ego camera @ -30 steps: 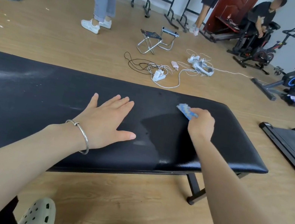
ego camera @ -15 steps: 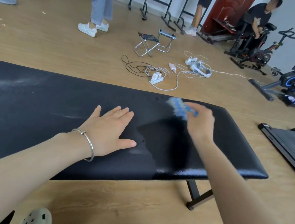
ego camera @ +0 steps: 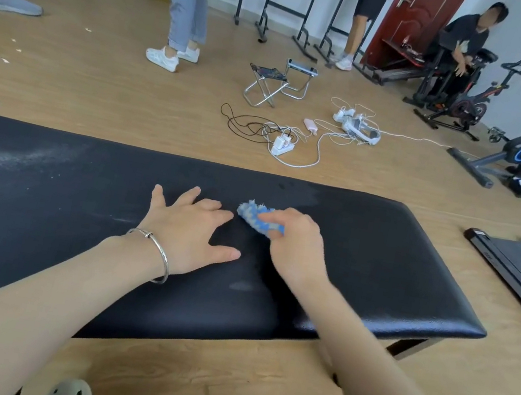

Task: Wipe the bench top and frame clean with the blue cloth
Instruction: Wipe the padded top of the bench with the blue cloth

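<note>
Blue cloth (ego camera: 257,219) sits bunched on the bench (ego camera: 395,273) top, gripped by the curled fingers (ego camera: 270,225) of the right hand (ego camera: 295,248). The left hand (ego camera: 189,237) lies flat just beside it, fingers spread. Step in hand: wiping the top. A dusty streak (ego camera: 15,157) well left of the fingers likely comes next, then the frame (ego camera: 414,346). Cables (ego camera: 283,138) lie on the floor beyond.

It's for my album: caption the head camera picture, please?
Right hand holds a blue cloth on the black bench; left hand rests flat beside it.
</note>
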